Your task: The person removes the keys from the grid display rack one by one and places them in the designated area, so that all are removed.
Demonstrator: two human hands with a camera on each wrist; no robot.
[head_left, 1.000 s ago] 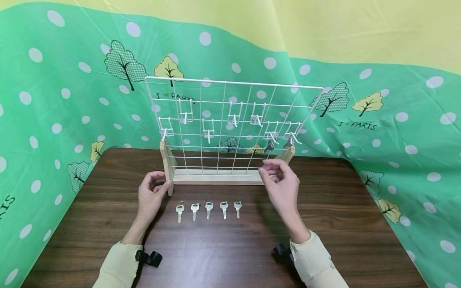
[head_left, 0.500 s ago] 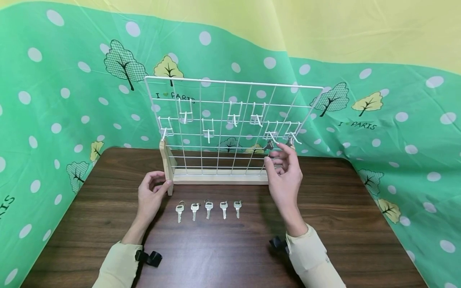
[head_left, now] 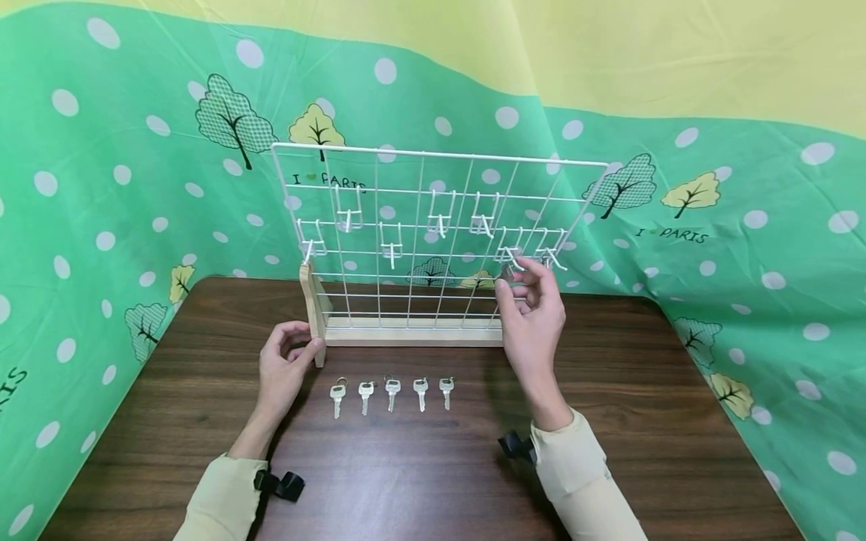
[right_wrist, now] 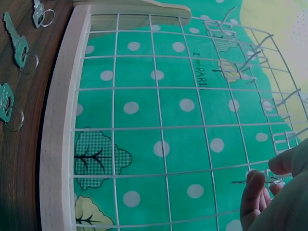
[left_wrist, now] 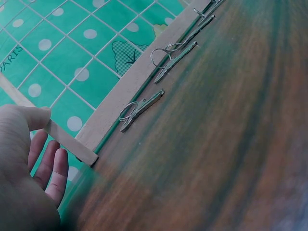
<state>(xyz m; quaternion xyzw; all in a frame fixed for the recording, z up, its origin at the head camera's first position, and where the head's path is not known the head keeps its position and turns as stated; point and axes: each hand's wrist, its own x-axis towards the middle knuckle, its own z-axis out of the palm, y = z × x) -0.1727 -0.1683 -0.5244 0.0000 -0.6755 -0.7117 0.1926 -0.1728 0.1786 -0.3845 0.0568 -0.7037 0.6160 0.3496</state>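
Note:
My left hand (head_left: 287,361) grips the left wooden leg (head_left: 312,308) of a white wire grid rack (head_left: 440,155), thumb in front and fingers on the other side. At the rack's right side is my right hand (head_left: 540,319), its thumb and curled fingertips round a key (head_left: 507,273) that hangs below a white hook (head_left: 509,255). In the right wrist view that key (right_wrist: 237,182) pokes out past the fingertips. The rightmost hook (head_left: 551,255) is partly behind the hand. Several silver keys with rings, among them the leftmost key (head_left: 337,398), lie in a row before the rack.
More white hooks, such as the left one (head_left: 348,218), stick out from the grid at two heights. The wooden base bar (head_left: 413,339) runs along the brown table (head_left: 419,466). Behind hangs a green dotted cloth (head_left: 135,225).
My right hand has risen from low before the grid to the key hanging near the right side, and its fingertips have come round it. The left hand has stayed on the leg.

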